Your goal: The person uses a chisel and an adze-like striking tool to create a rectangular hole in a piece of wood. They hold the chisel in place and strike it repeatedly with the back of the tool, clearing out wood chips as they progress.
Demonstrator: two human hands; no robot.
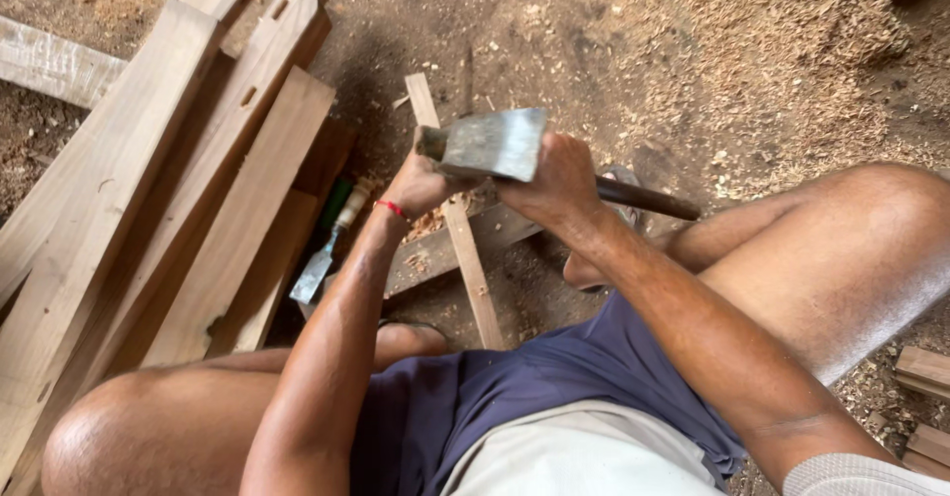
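Observation:
My right hand [554,184] grips a hatchet close to its grey steel head [490,145]. The dark handle [648,199] sticks out to the right. The blunt end of the head sits just above my left hand [421,184], which is curled into a fist around something upright that the fingers hide. A red thread [393,208] circles that wrist. Under both hands a narrow wooden strip [470,268] lies across a wider grey board [426,258], with fresh chips beside the fist.
A chisel [327,253] with a green and cream handle lies between the board and a stack of long planks [198,189] on the left. Sawdust [772,50] covers the dirt floor. Small wood blocks [925,367] sit at the right edge. My bent knees flank the work.

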